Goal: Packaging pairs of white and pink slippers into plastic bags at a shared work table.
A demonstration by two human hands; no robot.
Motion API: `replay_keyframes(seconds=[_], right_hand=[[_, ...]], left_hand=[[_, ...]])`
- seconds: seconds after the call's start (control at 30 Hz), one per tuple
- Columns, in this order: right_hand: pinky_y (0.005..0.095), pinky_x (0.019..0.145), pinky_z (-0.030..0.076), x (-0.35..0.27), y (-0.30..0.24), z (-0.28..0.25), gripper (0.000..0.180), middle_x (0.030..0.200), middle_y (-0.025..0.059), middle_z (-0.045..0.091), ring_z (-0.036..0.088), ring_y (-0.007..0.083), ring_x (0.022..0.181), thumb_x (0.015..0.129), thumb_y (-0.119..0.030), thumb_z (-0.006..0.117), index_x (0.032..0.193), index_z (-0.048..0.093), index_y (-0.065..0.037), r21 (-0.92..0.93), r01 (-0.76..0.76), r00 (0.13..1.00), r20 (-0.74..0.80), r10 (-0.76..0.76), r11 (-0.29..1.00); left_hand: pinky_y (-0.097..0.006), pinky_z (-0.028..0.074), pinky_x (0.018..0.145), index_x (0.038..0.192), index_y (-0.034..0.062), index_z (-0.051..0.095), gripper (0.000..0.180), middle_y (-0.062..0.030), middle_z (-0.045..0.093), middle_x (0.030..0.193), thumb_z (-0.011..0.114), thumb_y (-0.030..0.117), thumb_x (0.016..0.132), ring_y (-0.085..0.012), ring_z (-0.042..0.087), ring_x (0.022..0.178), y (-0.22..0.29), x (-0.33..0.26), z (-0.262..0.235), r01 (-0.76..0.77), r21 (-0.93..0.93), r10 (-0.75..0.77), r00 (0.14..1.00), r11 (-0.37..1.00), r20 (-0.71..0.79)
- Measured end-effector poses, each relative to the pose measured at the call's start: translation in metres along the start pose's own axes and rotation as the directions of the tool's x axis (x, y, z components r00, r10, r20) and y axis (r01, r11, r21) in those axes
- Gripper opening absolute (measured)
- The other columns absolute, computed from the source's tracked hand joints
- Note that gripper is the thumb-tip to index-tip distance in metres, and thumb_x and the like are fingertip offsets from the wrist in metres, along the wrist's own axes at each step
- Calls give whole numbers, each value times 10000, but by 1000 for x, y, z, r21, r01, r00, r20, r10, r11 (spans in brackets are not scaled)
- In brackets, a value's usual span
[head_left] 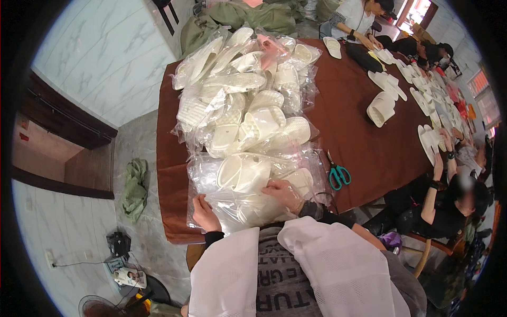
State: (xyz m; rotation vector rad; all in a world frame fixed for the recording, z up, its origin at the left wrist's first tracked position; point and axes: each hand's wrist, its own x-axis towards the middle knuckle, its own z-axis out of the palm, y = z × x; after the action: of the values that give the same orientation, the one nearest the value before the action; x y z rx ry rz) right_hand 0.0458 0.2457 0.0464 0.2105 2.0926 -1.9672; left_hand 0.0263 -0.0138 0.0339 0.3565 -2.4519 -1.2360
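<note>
At the near edge of the table, a clear plastic bag (214, 196) lies in front of me, with a cream slipper (253, 209) at it. My left hand (206, 214) pinches the bag's left side, thumb and fingers together. My right hand (284, 194) is curled over the slipper's right end; its fingertips are partly hidden. Just beyond my hands lies a bagged slipper (244, 171). Farther off spreads a heap of cream slippers in clear bags (248, 100). To the right of my right hand rest teal-handled scissors (339, 176), apart from it.
A brown cloth covers the table (348, 127). Loose slippers (381, 108) lie along its right side, where several people work. A seated person (443, 206) reaches in at the right. Green sacks (248, 18) stand behind the table; a green cloth (135, 190) lies on the floor.
</note>
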Motion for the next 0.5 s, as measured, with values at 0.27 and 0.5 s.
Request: replay_keyframes(seconds=[0.27,0.5], right_hand=[[244,703,464,-5,5,-1,272,828,35,658,576,102,763,886,-243,660,994,679,6,-211,36,998,66,-23,977],[277,679,472,-6,29,-11,263,800,72,648,578,111,733,876,-250,659,989,665,-13,6,57,997,-60,-56,998]], left_hand=[[-426,458,663,984,55,600,116,-143,580,767,526,141,962,-315,580,701,-45,10,3,-142,209,159,985,968,-70],[-399,450,801,1069,43,586,197,-162,553,1083,604,172,920,-316,573,954,-24,7,-3,-99,299,17,964,949,266]])
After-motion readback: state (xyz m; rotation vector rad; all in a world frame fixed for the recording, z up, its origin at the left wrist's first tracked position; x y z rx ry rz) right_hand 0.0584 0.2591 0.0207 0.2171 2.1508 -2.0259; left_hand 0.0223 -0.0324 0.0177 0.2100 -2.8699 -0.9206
